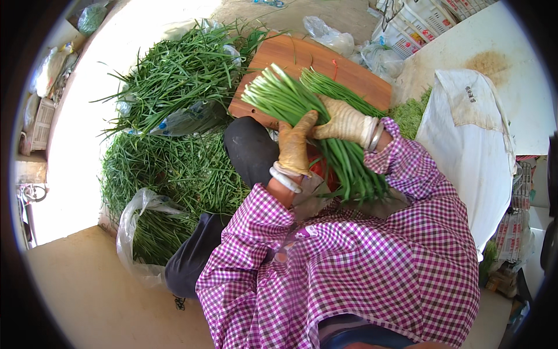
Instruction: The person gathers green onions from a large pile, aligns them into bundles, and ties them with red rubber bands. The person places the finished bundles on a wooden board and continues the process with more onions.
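A thick bunch of garlic chives (pixel 283 98) is held between my two gloved hands above my lap. My left hand (pixel 295 141) grips it from the near side, thumb laid across the stems. My right hand (pixel 346 122) wraps around the same bunch from the right. Pale cut stem ends point up and left, while the green leaves hang down towards my lap. Behind my hands, a second bunch of chives (pixel 344 89) lies on a wooden board (pixel 370 80). A red tie (pixel 335 70) rests on that board.
A heap of loose chives (pixel 183 74) on plastic lies left of the board, with more chives (pixel 174 161) below it. A clear plastic bag (pixel 135 213) holds chives by my left leg. To my right are a white cloth (pixel 466 152) and white crates (pixel 409 26).
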`<control>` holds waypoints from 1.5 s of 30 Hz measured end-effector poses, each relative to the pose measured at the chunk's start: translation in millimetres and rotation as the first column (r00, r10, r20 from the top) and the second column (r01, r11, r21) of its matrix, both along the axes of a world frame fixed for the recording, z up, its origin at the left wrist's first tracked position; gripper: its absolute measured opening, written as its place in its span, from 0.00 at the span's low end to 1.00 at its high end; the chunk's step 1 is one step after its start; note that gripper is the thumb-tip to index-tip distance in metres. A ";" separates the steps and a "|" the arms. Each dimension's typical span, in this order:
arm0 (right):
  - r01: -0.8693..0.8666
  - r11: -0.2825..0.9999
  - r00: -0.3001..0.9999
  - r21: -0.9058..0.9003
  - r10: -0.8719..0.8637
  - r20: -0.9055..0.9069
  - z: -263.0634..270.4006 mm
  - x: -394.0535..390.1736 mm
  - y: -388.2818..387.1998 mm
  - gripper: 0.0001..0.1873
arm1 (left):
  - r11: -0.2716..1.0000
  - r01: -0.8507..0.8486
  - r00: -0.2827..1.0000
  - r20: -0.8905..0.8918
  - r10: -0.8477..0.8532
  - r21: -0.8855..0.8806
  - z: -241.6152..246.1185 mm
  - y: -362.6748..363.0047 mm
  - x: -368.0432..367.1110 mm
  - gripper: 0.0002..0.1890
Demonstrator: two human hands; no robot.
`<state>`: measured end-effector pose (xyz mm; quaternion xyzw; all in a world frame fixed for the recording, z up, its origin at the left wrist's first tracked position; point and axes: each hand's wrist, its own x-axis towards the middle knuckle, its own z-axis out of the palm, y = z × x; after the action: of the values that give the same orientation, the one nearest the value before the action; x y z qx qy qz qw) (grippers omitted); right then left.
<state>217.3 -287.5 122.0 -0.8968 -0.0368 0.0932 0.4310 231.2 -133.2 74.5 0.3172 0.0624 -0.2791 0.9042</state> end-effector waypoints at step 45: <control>-0.659 0.641 0.342 0.394 0.722 -0.602 -259.9 144.6 569.6 0.30 | 0.426 -0.273 0.793 -0.048 0.607 0.863 -236.9 763.9 50.3 0.20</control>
<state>361.9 282.1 -137.9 -0.6644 -0.2445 0.6053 0.3638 281.4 630.7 -162.4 0.6152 0.4283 -0.0171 0.6617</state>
